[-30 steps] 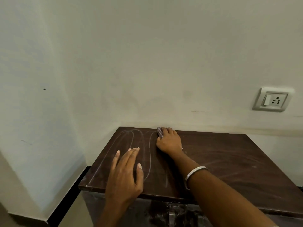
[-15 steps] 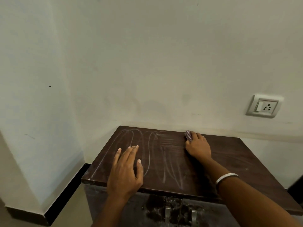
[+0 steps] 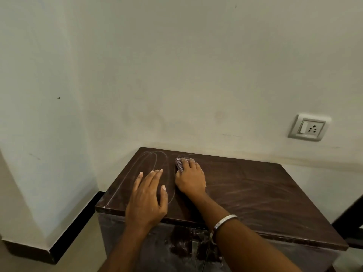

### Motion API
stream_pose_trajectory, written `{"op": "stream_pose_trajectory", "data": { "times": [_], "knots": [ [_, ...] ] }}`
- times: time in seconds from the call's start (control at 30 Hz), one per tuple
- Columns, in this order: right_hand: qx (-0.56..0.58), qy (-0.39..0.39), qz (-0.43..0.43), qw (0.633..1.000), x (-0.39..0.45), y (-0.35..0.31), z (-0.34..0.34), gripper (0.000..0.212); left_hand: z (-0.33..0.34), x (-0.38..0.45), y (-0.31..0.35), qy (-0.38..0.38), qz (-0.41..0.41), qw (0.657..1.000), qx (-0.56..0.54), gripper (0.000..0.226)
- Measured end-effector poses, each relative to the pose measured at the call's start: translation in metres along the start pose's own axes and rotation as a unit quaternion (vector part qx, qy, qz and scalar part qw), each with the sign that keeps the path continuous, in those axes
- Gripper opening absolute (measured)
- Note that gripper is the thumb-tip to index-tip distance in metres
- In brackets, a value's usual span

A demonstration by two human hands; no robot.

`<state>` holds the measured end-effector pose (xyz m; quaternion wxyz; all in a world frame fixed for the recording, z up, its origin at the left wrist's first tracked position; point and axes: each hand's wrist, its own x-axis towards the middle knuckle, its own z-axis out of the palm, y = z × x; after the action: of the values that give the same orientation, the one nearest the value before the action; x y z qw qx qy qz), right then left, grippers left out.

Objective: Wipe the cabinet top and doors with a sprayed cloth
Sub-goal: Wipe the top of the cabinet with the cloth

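A dark brown cabinet top (image 3: 255, 189) fills the lower middle of the view, with pale wet streaks looping across its left part. My right hand (image 3: 190, 179) presses a small checked cloth (image 3: 179, 163) flat on the top near the back edge; only the cloth's left edge shows past the fingers. My left hand (image 3: 147, 197) rests palm down with straight fingers on the front left of the top, just left of the right hand. The dusty cabinet doors (image 3: 176, 250) show below the front edge, partly hidden by my forearms.
The cabinet stands in a corner against pale walls. A wall socket with a switch (image 3: 307, 128) sits above the right back of the top. A black skirting (image 3: 74, 224) runs along the floor to the left. A dark object (image 3: 351, 218) stands at the right edge.
My right hand has slid the cloth leftward along the back of the top, from the middle to beside my left hand. My left hand has stayed in place.
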<state>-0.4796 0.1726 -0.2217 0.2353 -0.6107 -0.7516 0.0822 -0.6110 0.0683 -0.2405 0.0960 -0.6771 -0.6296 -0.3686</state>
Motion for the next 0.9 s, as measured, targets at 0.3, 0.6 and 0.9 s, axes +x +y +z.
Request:
{"op": "stream_pose_trajectory", "data": {
  "times": [0.3,0.6,0.9],
  "knots": [
    [-0.027,0.030,0.065,0.997,-0.011,0.069,-0.041,0.055,-0.001,0.000,0.001,-0.001,-0.013,1.000,0.006,0.057],
    [-0.036,0.047,0.087,0.994,-0.032,0.049,-0.041,0.054,-0.002,0.000,0.002,-0.005,-0.009,1.000,0.013,0.056],
    [0.009,0.000,0.001,1.000,-0.050,0.003,-0.013,0.058,-0.004,0.000,0.001,-0.011,-0.005,1.000,0.021,0.057]
  ]
}}
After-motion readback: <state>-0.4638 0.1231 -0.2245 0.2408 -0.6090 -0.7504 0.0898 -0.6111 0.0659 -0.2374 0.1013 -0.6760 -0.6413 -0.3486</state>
